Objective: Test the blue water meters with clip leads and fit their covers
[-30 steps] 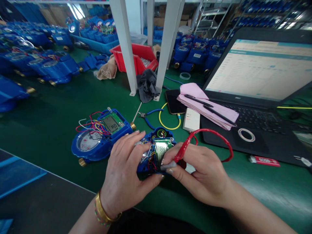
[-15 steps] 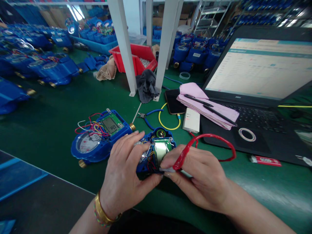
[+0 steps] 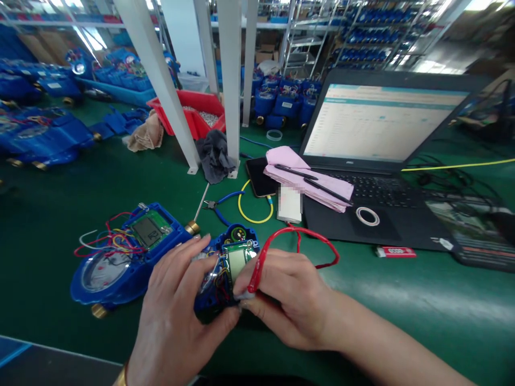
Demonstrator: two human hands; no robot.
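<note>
My left hand is wrapped round an opened blue water meter, with its fingers over the dial and wires and its thumb at the near edge. A circuit board with a small screen shows in the housing. Pinched in my right hand is a grey connector on a red cable, pressed against the board's near edge; the contact point is hidden by my fingers. To the left lies a second opened water meter, its loose coloured wires spread over the dial and its screen lit with a symbol.
Diagonal cutters, a phone, a white box and pink papers with two pens lie beyond my hands. A laptop stands at the right. White posts, a red bin and several blue meters are farther back.
The camera has turned to the right and up, so the bench things sit farther left in the picture. Both hands keep their hold on the meter and connector.
</note>
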